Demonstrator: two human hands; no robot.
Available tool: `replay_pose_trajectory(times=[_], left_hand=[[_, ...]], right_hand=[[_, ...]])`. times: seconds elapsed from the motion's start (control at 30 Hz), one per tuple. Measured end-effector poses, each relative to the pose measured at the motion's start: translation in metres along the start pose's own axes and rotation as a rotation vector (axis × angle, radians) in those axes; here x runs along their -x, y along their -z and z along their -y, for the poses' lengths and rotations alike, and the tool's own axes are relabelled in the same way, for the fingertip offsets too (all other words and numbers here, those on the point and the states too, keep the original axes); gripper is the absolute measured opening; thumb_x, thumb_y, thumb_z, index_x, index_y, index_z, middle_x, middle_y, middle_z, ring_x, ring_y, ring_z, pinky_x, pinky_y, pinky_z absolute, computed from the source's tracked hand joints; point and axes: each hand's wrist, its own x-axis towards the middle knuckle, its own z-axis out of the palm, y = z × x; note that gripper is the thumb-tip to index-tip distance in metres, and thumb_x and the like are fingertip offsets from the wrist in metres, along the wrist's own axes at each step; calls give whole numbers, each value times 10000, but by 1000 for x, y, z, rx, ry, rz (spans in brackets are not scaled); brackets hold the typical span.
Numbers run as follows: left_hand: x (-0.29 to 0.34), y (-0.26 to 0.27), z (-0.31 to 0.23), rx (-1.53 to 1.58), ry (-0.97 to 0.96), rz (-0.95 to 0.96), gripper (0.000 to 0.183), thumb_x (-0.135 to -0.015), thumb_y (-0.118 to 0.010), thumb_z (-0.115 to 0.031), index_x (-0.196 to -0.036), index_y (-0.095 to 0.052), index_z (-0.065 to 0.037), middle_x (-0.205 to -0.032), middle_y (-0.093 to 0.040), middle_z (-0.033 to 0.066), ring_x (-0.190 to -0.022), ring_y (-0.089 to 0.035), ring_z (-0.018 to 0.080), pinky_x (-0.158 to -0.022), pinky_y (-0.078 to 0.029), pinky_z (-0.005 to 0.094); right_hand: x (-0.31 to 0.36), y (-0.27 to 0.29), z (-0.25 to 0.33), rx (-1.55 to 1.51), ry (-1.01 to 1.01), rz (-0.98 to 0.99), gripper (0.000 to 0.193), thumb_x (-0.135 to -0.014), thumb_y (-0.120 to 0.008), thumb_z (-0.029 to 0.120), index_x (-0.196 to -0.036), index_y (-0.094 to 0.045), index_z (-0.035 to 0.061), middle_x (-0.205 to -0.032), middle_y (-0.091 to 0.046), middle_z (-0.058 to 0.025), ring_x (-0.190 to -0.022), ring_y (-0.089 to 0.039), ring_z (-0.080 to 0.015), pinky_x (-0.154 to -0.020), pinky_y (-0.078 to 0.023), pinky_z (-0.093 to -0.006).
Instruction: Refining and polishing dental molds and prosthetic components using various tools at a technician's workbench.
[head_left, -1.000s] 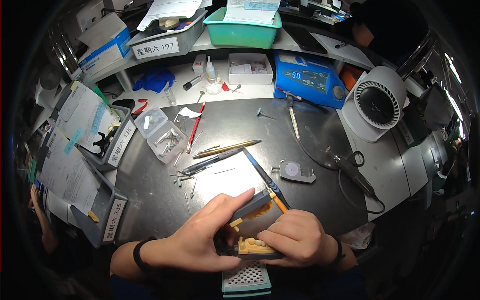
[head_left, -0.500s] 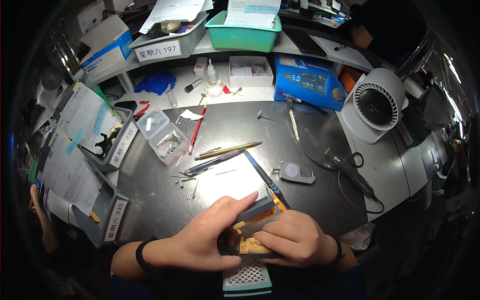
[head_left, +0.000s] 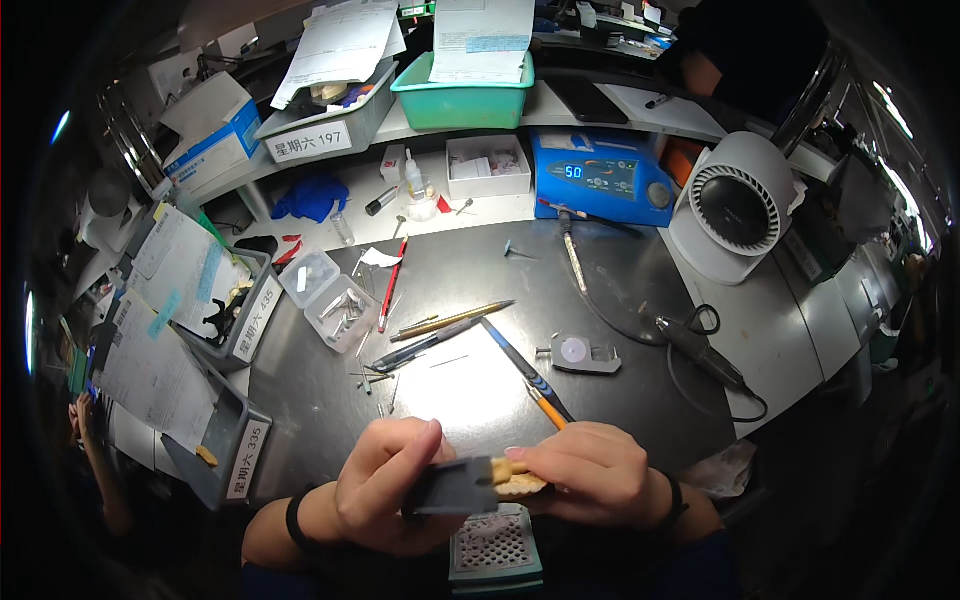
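At the near edge of the bench, my left hand (head_left: 380,492) is closed round the dark grey block-shaped base (head_left: 450,488) of a dental model. Yellow teeth of the dental model (head_left: 517,483) show at the right end of that base. My right hand (head_left: 598,475) grips the yellow part, its thumb and fingers bent over it. The far side of the model and part of its lower half are hidden by the hands. Just beyond my right hand lie an orange-handled tool (head_left: 547,408) and a blue-and-black pen-like tool (head_left: 518,358).
A grey metal gauge (head_left: 585,353) lies right of the tools. A corded handpiece (head_left: 702,357), blue control unit (head_left: 600,180) and white fan (head_left: 735,205) stand to the right. Left are a clear box of burs (head_left: 340,310) and grey trays (head_left: 245,460). Below my hands is a perforated grate (head_left: 495,548).
The dental model has turned and its halves, spread apart before, now lie closer together. The dark base faces me. My view has shifted slightly.
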Motion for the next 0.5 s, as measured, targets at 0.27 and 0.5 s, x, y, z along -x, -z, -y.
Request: replay_pose_trajectory(times=[0.27,0.5], left_hand=[[-8,7,-3,190,-34,-18,482,-746,-884,62,-1018,-557,-165,-693,-489,-20,-693,-646,187,-772,-567,386],[5,-1,1,173,-119,-148,519,-752,-846,115,-1016,-503,-170,-804,-502,18,-710,-647,202,-800,-604,437]], right_hand=[[7,-3,-4,88,125,-110,348,-782,-776,104,-1125,-756,46,-884,-656,-73,-715,-667,-211,-616,-529,-324],[6,-9,-8,63,146,-154,339,-770,-769,94,-1107,-766,59,-886,-651,-67,-710,-659,-192,-597,-517,-305]])
